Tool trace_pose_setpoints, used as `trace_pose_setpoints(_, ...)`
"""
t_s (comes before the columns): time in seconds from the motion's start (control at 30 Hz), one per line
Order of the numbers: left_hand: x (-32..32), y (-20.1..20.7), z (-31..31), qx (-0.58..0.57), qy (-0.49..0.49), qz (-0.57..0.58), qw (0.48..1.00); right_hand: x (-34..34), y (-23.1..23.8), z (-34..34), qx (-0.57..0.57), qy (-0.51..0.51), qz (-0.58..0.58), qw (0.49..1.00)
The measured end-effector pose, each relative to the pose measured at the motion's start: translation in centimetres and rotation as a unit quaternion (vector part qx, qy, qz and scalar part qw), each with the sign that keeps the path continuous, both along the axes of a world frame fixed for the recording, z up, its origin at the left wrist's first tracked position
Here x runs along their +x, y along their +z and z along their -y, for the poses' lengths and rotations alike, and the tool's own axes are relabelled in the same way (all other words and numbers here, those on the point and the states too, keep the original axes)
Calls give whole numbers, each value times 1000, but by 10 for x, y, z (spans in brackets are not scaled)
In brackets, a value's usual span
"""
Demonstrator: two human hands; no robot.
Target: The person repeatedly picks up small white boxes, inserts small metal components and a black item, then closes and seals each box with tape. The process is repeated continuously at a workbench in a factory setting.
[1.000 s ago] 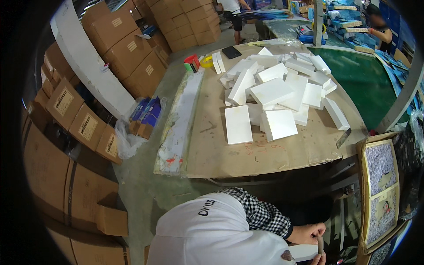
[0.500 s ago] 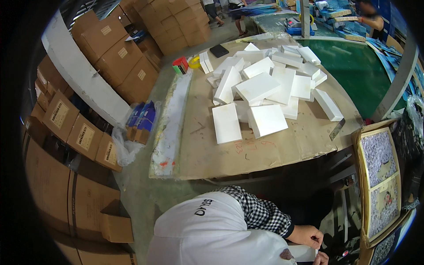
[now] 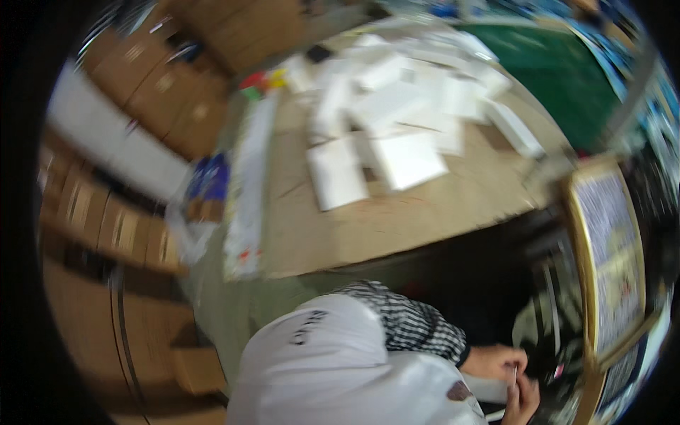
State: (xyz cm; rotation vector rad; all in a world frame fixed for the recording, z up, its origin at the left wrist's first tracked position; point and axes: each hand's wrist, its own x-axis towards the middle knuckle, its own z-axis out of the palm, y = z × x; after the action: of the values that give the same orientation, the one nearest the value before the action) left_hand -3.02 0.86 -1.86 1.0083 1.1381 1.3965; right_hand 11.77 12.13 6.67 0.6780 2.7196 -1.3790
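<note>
At the lower right, my left hand [image 3: 491,361] comes out of a black-and-white checked sleeve, its fingers closed at the end of a white box [image 3: 489,388]. Just below it, my right hand [image 3: 523,402] is closed too, its fingertips meeting the left ones at that end. A thin pale edge shows between the fingertips, but blur hides its detail. Most of the box lies hidden behind my white clothing [image 3: 319,368]. Farther off, several white boxes [image 3: 407,161] lie heaped on the cardboard-covered table [image 3: 340,244].
Red and yellow tape rolls [image 3: 278,78] and a dark flat object [image 3: 319,53] are at the table's far left. Brown cartons [image 3: 163,92] are stacked on the left. A framed tray with greyish filling [image 3: 610,248] stands at the right, near a post [image 3: 630,106].
The view has shifted and blurred, so the table appears farther left and higher. My right hand has come up against the left fingertips and shows more fully.
</note>
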Motion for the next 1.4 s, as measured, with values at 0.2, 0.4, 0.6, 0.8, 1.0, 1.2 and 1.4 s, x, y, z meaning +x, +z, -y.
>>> trace_pose_setpoints(0.2, 11, 19, 6, -10, 39, -225, 974, 6, -22, -5, 51, -67, -78, 993)
trace_pose_setpoints(0.4, 44, 37, 5, -67, -11, -307, 949, 40, -15, 1, 84, -102, -139, 981)
trace_pose_setpoints(0.6, 56, 33, 13, -94, -33, -242, 965, 56, -13, 9, 89, -145, -122, 978)
trace_pose_setpoints(0.8, 55, 27, 15, -67, -13, -238, 969, 58, -13, 6, 92, -118, -134, 980)
trace_pose_setpoints(1.0, 52, 19, 16, -13, -14, -250, 968, 63, -12, 3, 44, -97, -138, 985)
trace_pose_setpoints(1.2, 49, 17, 16, -13, -47, -248, 967, 67, -17, 1, 73, -75, -134, 985)
trace_pose_setpoints(1.4, 45, 7, 18, -70, 9, -106, 992, 76, -27, 22, -75, -245, -130, 958)
